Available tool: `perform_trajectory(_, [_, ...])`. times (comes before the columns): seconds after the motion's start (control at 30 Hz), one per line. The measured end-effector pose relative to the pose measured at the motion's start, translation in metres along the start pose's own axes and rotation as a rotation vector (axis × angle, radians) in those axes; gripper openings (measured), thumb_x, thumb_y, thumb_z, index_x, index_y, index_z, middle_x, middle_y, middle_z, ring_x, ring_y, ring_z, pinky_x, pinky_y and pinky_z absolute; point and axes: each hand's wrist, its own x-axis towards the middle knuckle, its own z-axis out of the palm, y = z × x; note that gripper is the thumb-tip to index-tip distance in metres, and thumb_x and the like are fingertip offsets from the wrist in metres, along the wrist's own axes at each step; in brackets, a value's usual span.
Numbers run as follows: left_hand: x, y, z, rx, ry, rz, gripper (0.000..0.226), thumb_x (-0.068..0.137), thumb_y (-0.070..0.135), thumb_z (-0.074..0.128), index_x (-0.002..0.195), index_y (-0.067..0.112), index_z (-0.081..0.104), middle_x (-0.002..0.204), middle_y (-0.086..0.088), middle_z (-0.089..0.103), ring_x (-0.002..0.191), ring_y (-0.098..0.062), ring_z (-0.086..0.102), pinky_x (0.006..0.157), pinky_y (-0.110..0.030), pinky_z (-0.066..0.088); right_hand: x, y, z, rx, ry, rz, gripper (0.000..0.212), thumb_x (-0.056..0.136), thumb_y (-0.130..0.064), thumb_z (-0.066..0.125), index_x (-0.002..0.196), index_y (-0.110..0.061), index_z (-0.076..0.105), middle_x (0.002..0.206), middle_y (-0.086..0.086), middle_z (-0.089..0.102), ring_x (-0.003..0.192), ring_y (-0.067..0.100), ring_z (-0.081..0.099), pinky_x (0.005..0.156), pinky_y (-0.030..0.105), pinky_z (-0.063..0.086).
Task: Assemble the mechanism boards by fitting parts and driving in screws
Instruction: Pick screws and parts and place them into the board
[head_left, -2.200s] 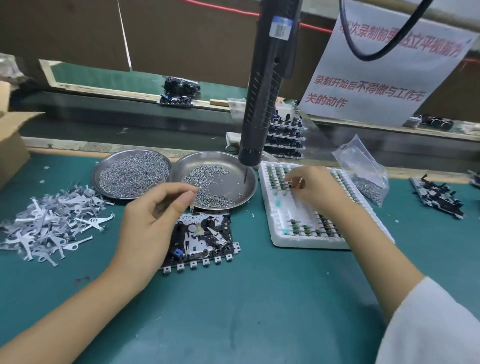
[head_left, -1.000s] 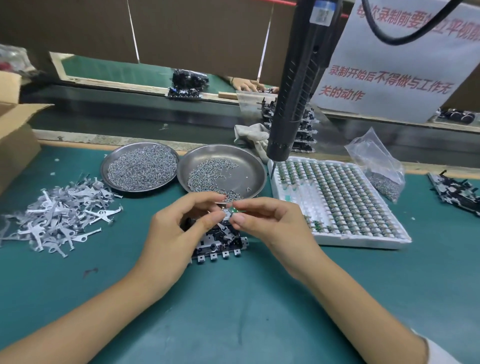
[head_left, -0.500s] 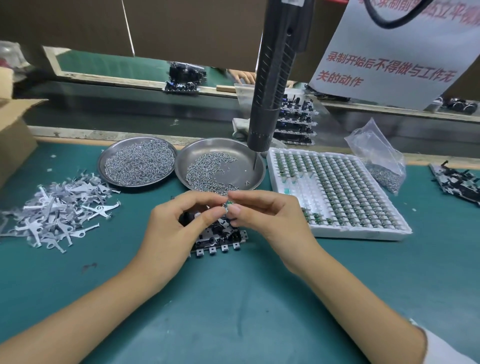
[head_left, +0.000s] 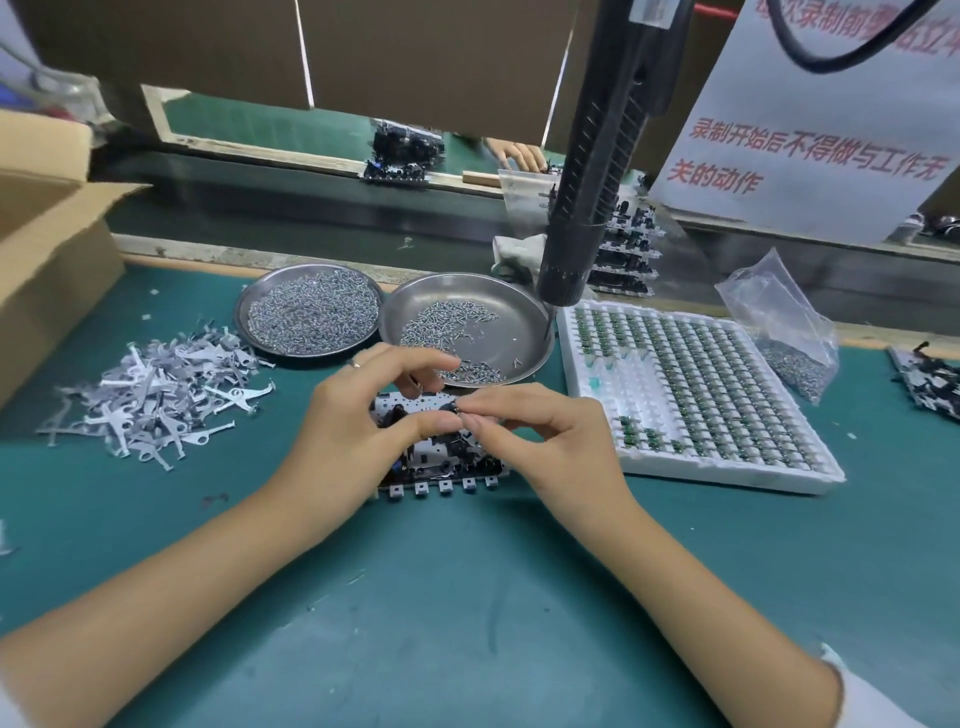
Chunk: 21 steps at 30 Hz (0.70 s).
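Green counter mat under everything, factory line bench behind it. Mechanism board lies flat on the counter at centre, mostly hidden under both my hands, row of small square tabs showing along its near edge. My left hand is over the board's left part, fingers curled, thumb and forefinger tips meeting my right hand's tips; ring on one finger. My right hand pinches a tiny dark part between thumb and forefinger, right above the board's far edge. Whether the left hand also grips that part, cannot tell, too small.

Just beyond the hands: steel dish with a thin scatter of screws, touching a second steel dish on its left that is packed with screws. Electric screwdriver hangs above the right dish's far right rim, tip down. Right of the board, white tray of small green components in rows, some near-left cells bare. Clear plastic bag of screws at the tray's far right. Left of the board, well apart, pile of grey metal levers. Cardboard box at far left. More boards at right edge. White sign with red writing at far right.
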Motion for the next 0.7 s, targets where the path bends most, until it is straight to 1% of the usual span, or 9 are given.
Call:
perform_trajectory(0.1, [-0.002,-0.002,-0.005,0.033,-0.045,0.003,0.037,0.069,0.029,0.073,0.105,0.03,0.064,0.09,0.007,0.062,0.087,-0.004,0.056,0.083,-0.011,0.04,-0.002,0.003,0.001,-0.109,0.005,-0.071,0.021,0.076,-0.002,0.076,0.091,-0.017,0.076,0.088,-0.008,0.072,0.094,0.013,0.063,0.087,0.029,0.05])
perform_trajectory(0.17, [-0.003,-0.004,-0.011,0.023,-0.053,-0.017,0.034,0.071,0.029,0.071,0.105,0.031,0.065,0.09,0.009,0.063,0.086,-0.003,0.057,0.082,-0.008,0.04,-0.002,0.005,0.004,-0.194,-0.012,-0.127,0.017,0.076,-0.004,0.076,0.089,-0.014,0.077,0.089,-0.005,0.073,0.092,0.013,0.062,0.086,0.028,0.049])
perform_trajectory(0.27, [-0.007,-0.01,-0.018,-0.035,0.03,-0.082,0.02,0.078,0.031,0.063,0.097,0.034,0.067,0.09,0.014,0.067,0.084,0.003,0.059,0.08,-0.008,0.042,-0.004,0.011,0.012,-0.35,-0.071,-0.267,0.013,0.074,-0.007,0.076,0.086,-0.011,0.078,0.09,-0.003,0.074,0.081,0.015,0.055,0.08,0.027,0.047])
perform_trajectory(0.37, [-0.011,-0.014,-0.021,-0.052,0.08,-0.132,0.015,0.082,0.034,0.057,0.093,0.036,0.066,0.089,0.023,0.067,0.083,0.003,0.06,0.082,-0.013,0.045,-0.005,0.017,0.016,-0.476,-0.121,-0.398,0.012,0.073,-0.007,0.077,0.084,-0.011,0.079,0.09,-0.001,0.074,0.075,0.023,0.054,0.075,0.04,0.048])
perform_trajectory(0.43, [-0.011,-0.014,-0.02,-0.038,0.087,-0.136,0.014,0.084,0.035,0.056,0.093,0.035,0.067,0.09,0.021,0.068,0.085,0.0,0.062,0.082,-0.014,0.046,-0.004,0.02,0.017,-0.529,-0.128,-0.437,0.012,0.073,-0.009,0.078,0.083,-0.014,0.079,0.091,-0.002,0.074,0.075,0.026,0.057,0.074,0.045,0.048])
perform_trajectory(0.5, [-0.011,-0.013,-0.019,-0.035,0.091,-0.145,0.015,0.085,0.036,0.055,0.092,0.034,0.068,0.091,0.016,0.068,0.088,-0.003,0.063,0.083,-0.016,0.046,-0.004,0.02,0.016,-0.554,-0.123,-0.453,0.011,0.073,-0.011,0.077,0.083,-0.015,0.079,0.091,-0.004,0.074,0.075,0.026,0.057,0.074,0.047,0.047])
perform_trajectory(0.6, [-0.013,-0.012,-0.016,-0.006,0.057,-0.132,0.015,0.086,0.034,0.056,0.091,0.031,0.069,0.089,0.01,0.069,0.088,-0.002,0.062,0.082,-0.015,0.045,-0.003,0.019,0.016,-0.59,-0.142,-0.468,0.011,0.074,-0.013,0.075,0.084,-0.016,0.079,0.092,-0.005,0.073,0.076,0.025,0.056,0.075,0.043,0.046])
perform_trajectory(0.67, [-0.015,-0.011,-0.016,0.058,-0.002,-0.076,0.005,0.088,0.028,0.064,0.09,0.027,0.069,0.087,0.007,0.066,0.086,-0.005,0.059,0.08,-0.014,0.043,-0.003,0.018,0.016,-0.618,-0.173,-0.476,0.012,0.075,-0.013,0.073,0.085,-0.016,0.079,0.093,-0.005,0.073,0.078,0.024,0.056,0.075,0.039,0.044])
perform_trajectory(0.7, [-0.016,-0.01,-0.016,0.106,-0.043,-0.037,0.005,0.086,0.024,0.067,0.091,0.026,0.068,0.086,0.008,0.064,0.085,-0.007,0.058,0.08,-0.015,0.042,-0.003,0.017,0.015,-0.62,-0.191,-0.471,0.013,0.076,-0.012,0.072,0.086,-0.015,0.079,0.094,-0.004,0.072,0.079,0.024,0.056,0.076,0.038,0.043])
